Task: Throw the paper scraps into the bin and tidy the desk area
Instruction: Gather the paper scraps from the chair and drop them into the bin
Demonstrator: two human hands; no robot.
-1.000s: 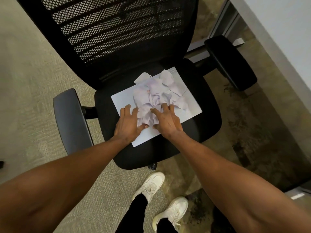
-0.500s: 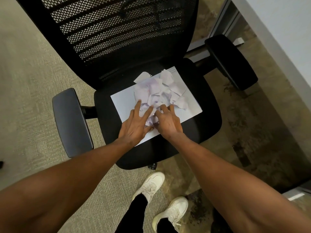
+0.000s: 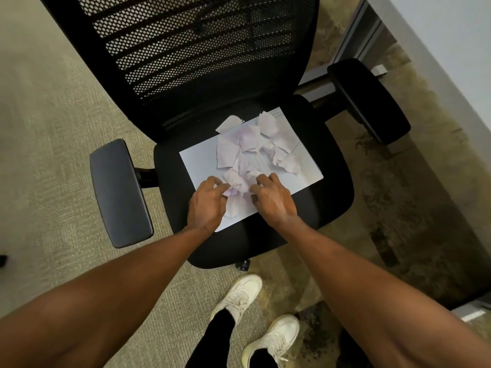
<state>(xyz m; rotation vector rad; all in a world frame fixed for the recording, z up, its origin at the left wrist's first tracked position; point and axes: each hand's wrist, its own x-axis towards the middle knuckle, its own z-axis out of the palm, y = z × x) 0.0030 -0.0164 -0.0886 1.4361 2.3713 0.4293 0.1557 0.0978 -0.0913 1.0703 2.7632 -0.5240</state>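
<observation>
A heap of torn pale paper scraps (image 3: 249, 147) lies on a white sheet (image 3: 202, 163) spread over the black seat of an office chair (image 3: 332, 187). One scrap (image 3: 229, 122) lies off the sheet's far edge, on the seat. My left hand (image 3: 207, 205) and my right hand (image 3: 273, 199) rest at the near end of the heap, fingers curled around the nearest scraps (image 3: 237, 187) bunched between them. No bin is in view.
The chair's mesh back (image 3: 191, 49) rises behind the seat, with armrests on the left (image 3: 119, 192) and the right (image 3: 368, 99). A white desk edge (image 3: 451, 49) runs along the right. My white shoes (image 3: 239, 296) stand on the carpet below the seat.
Both hands have drawn back toward me and curled from flat, spread fingers into a grip, bunching the nearest scraps between them.
</observation>
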